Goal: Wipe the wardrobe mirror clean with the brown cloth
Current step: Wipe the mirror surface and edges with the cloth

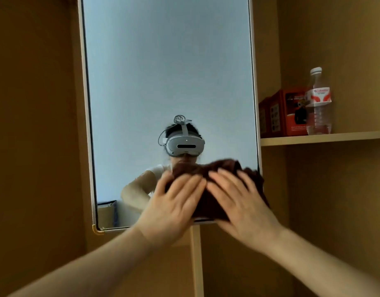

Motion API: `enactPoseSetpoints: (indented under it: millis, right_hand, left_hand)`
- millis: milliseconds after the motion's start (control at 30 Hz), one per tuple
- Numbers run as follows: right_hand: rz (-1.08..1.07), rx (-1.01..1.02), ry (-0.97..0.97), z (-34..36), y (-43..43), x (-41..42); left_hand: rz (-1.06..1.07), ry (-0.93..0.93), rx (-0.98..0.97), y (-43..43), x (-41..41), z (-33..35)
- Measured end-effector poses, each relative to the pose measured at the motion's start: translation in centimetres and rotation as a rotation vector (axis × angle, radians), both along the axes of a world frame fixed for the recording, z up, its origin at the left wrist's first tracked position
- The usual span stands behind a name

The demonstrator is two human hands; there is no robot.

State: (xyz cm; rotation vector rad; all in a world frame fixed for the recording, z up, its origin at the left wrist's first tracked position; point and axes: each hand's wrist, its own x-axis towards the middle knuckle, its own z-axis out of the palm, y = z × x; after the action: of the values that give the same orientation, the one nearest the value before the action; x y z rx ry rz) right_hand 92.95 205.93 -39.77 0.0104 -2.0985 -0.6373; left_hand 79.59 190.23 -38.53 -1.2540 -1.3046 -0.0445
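The cloth (207, 205) is bunched against the lower right part of the mirror (163, 71) and reaches its right edge and its bottom edge. Your left hand (174, 202) presses flat on the left side of the cloth, fingers nearly straight and spread. Your right hand (242, 202) presses on the right side in the same flat way. Neither hand curls round the cloth, and both look a little blurred. Above the cloth the mirror reflects your headset (186, 144). To the right, a shelf (324, 137) carries a red box (289, 112) and, just beside it, a clear bottle (318, 101).
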Motion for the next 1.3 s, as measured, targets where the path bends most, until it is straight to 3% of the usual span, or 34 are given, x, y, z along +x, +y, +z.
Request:
enactPoseSetpoints:
  millis: [100, 200, 400, 600, 767, 900, 1100, 1300]
  right_hand:
    - [0.026, -0.001, -0.053, -2.2, 0.6, 0.6]
    - [0.042, -0.005, -0.082, 1.9, 1.5, 1.1]
    - [0.064, -0.155, 0.081, 9.6, 2.4, 2.2]
    - [-0.024, -0.301, 0.222, 0.8, 0.6, 1.4]
    - [-0.1, -0.31, 0.09, -5.4, -0.1, 2.5]
    - [-0.129, -0.193, 0.091, 0.7, 1.3, 3.4]
    - [-0.099, -0.152, 0.261, 11.8, 1.8, 3.5]
    - [-0.09, -0.305, 0.24, 3.9, 1.5, 3.3]
  left_hand:
    - [-0.043, 0.048, -0.076, 0.0, 0.0, -1.4]
    - [-0.033, 0.077, -0.047, 0.4, 0.8, 2.3]
    - [-0.043, -0.175, 0.017, 3.1, 3.8, 10.5]
    - [-0.083, -0.087, -0.126, 2.5, 2.9, 5.4]
    - [-0.081, -0.005, -0.306, 1.9, 2.5, 0.1]
    - [-0.084, 0.028, -0.231, 2.7, 3.0, 4.7]
    - [-0.097, -0.157, 0.005, 4.7, 4.2, 12.6]
    - [-0.198, -0.039, -0.145, 4.5, 3.3, 7.7]
